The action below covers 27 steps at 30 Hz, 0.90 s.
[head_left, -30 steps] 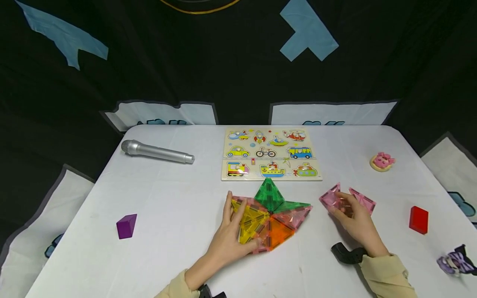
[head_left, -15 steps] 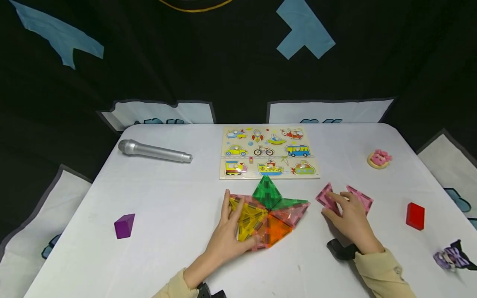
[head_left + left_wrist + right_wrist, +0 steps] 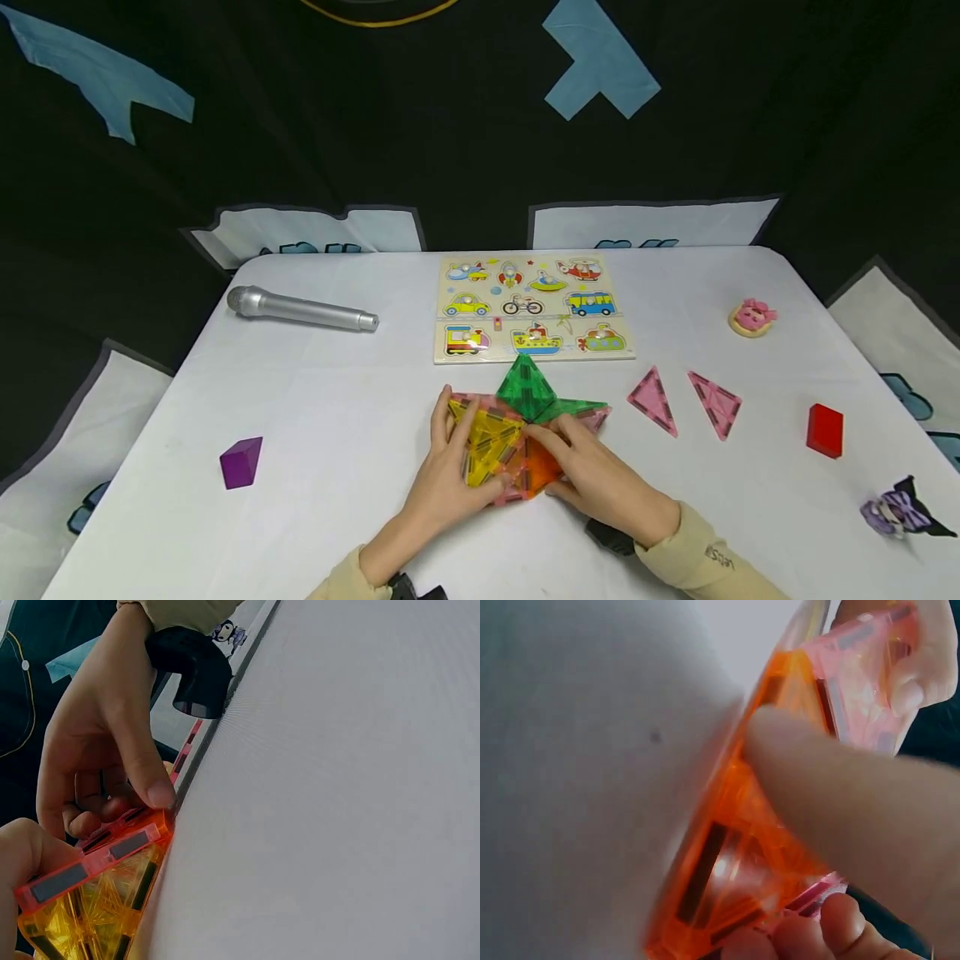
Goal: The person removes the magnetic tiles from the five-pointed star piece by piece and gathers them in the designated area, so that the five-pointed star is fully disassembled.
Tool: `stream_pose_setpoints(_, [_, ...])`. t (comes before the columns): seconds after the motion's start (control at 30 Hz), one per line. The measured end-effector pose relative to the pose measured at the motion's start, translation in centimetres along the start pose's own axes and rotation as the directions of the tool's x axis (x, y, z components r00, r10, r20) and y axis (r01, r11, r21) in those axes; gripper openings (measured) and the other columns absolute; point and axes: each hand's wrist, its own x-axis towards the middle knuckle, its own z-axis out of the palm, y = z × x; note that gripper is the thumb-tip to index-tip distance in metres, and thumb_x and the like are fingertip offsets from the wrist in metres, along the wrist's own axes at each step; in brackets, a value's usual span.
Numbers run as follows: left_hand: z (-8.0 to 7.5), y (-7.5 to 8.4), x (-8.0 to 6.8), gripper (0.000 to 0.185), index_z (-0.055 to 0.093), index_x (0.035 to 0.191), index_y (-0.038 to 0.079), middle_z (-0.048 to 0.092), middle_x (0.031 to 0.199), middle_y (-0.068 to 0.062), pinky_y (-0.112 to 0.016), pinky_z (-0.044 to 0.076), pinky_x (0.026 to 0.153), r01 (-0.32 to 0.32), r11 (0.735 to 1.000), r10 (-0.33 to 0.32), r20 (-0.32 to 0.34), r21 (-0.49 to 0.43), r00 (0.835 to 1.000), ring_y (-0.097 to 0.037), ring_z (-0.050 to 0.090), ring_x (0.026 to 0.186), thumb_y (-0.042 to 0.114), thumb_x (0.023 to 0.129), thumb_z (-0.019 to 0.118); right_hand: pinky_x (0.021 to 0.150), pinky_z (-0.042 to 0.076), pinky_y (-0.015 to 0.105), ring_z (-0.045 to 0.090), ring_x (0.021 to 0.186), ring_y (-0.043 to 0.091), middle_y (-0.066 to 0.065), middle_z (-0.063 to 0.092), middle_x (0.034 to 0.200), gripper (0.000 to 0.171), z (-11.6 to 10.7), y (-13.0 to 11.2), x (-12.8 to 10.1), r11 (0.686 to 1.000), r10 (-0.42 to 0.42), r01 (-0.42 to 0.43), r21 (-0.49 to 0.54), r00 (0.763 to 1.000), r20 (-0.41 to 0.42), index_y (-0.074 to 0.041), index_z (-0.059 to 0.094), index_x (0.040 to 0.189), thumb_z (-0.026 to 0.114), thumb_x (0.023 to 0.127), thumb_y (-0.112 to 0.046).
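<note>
A star-like build of translucent magnetic tiles lies at the table's middle front, with yellow tiles [image 3: 491, 442], a green point [image 3: 527, 387] and an orange tile [image 3: 542, 468]. From its left side my left hand [image 3: 448, 479] grips it, fingers along the yellow and pink edge, thumb at the front. My right hand [image 3: 603, 479] holds the orange side between thumb and fingers; part of that side is hidden behind it. In the right wrist view the thumb [image 3: 825, 787] presses the orange tile [image 3: 727, 855]. Two loose pink triangle tiles, one [image 3: 652, 402] beside the other [image 3: 717, 403], lie to the right.
Behind the build sits a wooden picture puzzle [image 3: 534, 308]. A silver microphone [image 3: 303, 310] lies back left, a purple block [image 3: 241, 462] at left. On the right are a pink figurine [image 3: 752, 317], a red block [image 3: 825, 430] and a purple doll-like toy [image 3: 903, 510].
My right hand has left the pink triangle tiles and moved left onto the orange side of the build. My left hand keeps its hold.
</note>
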Motion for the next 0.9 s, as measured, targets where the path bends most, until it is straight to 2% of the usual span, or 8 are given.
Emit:
stream_pose_setpoints(0.3, [0.0,0.0,0.0,0.094,0.024,0.144,0.016,-0.009,0.150,-0.008,-0.037,0.045,0.077,-0.002,1.000,0.002,-0.004,-0.003,1.000,-0.019,0.046,0.106,0.033,0.065,0.072,0.073,0.046,0.027,0.044,0.085,0.011,0.000,0.043,0.098,0.060,0.5,0.2,0.3,1.000,0.003,-0.002,0.021,0.998,-0.066,-0.008,0.050,0.116,0.080,0.065,-0.006])
stream_pose_setpoints(0.43, [0.0,0.0,-0.1,0.094,0.023,0.144,0.016,-0.009,0.149,-0.009,-0.034,0.045,0.074,0.007,1.000,-0.007,-0.005,0.001,1.000,-0.018,0.046,0.103,0.031,0.065,0.071,0.078,0.046,0.028,0.050,0.093,0.011,-0.001,0.051,0.104,0.050,0.1,0.6,0.0,0.999,-0.024,0.027,0.047,0.997,-0.067,-0.009,0.051,0.113,0.077,0.070,-0.009])
stream_pose_setpoints(0.57, [0.0,0.1,-0.1,0.093,0.024,0.144,0.017,-0.009,0.150,-0.007,-0.032,0.044,0.069,0.016,1.000,-0.016,-0.007,0.014,1.000,-0.021,0.045,0.106,0.031,0.065,0.070,0.069,0.047,0.023,0.053,0.080,0.005,-0.007,0.057,0.094,0.031,-1.0,1.2,-0.6,0.991,-0.079,0.086,0.102,0.995,-0.069,-0.014,0.053,0.106,0.070,0.079,-0.011])
stream_pose_setpoints(0.63, [0.0,0.0,-0.1,0.093,0.024,0.144,0.017,-0.009,0.150,-0.007,-0.032,0.044,0.068,0.021,1.000,-0.021,-0.008,0.013,1.000,-0.022,0.044,0.106,0.031,0.065,0.070,0.060,0.046,0.021,0.052,0.069,0.003,-0.008,0.056,0.088,0.025,-1.8,1.7,-1.1,0.972,-0.066,0.088,0.219,0.993,-0.102,-0.014,0.052,0.101,0.067,0.082,-0.010])
stream_pose_setpoints(0.7, [-0.1,0.0,-0.2,0.093,0.024,0.144,0.017,-0.009,0.150,-0.007,-0.032,0.044,0.068,0.020,1.000,-0.020,-0.009,0.014,1.000,-0.023,0.044,0.107,0.032,0.065,0.070,0.053,0.046,0.022,0.053,0.061,0.006,-0.006,0.057,0.083,0.024,-2.7,2.3,-1.5,0.925,0.012,0.052,0.376,0.986,-0.165,-0.011,0.050,0.100,0.065,0.082,-0.005])
stream_pose_setpoints(0.77, [-0.1,0.0,-0.2,0.093,0.024,0.144,0.016,-0.009,0.149,-0.008,-0.032,0.044,0.068,0.011,1.000,-0.011,-0.010,0.012,1.000,-0.024,0.044,0.108,0.032,0.065,0.070,0.049,0.048,0.027,0.055,0.057,0.013,0.001,0.059,0.080,0.024,-3.9,3.2,-1.9,0.830,0.170,-0.024,0.557,0.963,-0.212,-0.006,0.046,0.101,0.062,0.084,0.000])
stream_pose_setpoints(0.83, [-0.1,-0.1,-0.2,0.092,0.024,0.144,0.015,-0.009,0.149,-0.010,-0.033,0.045,0.068,-0.002,1.000,0.003,-0.017,0.018,1.000,-0.027,0.043,0.112,0.033,0.066,0.070,0.050,0.050,0.033,0.059,0.055,0.020,0.007,0.059,0.077,0.025,-4.9,4.4,-2.1,0.722,0.361,-0.116,0.682,0.904,-0.228,-0.002,0.042,0.103,0.059,0.085,0.000])
stream_pose_setpoints(0.9, [-0.1,-0.2,-0.2,0.092,0.024,0.144,0.015,-0.009,0.149,-0.010,-0.034,0.045,0.067,-0.005,1.000,0.005,-0.021,0.017,1.000,-0.029,0.043,0.112,0.034,0.067,0.070,0.054,0.052,0.037,0.061,0.057,0.025,0.013,0.058,0.080,0.027,-5.5,5.5,-2.1,0.627,0.520,-0.222,0.746,0.833,-0.190,0.001,0.038,0.107,0.057,0.088,-0.005])
